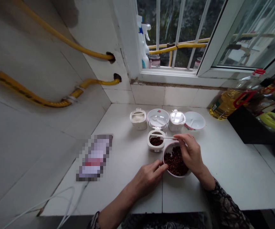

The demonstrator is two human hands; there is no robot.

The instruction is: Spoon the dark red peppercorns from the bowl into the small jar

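My right hand (190, 152) pinches the handle of a small white spoon (168, 137). The spoon's tip reaches into an open white seasoning jar (152, 148), which holds dark red, dried bits that look like peppercorns. Just in front of the jar, a bowl (177, 176) with a pinkish rim contains more of the same dark red spice (175, 161). My left hand (150, 174) grips this bowl's near left rim with thumb and fingers. My right hand hangs over the bowl's right side and hides part of it.
Behind stand a jar of pale powder (138, 124), a flowered bowl (157, 112), another lidded jar (176, 125) and a shallow bowl (200, 123). An oil bottle (223, 103) and a black condiment rack (241, 127) are at right. A blurred phone-like object (96, 156) lies left, near a white cable (69, 203).
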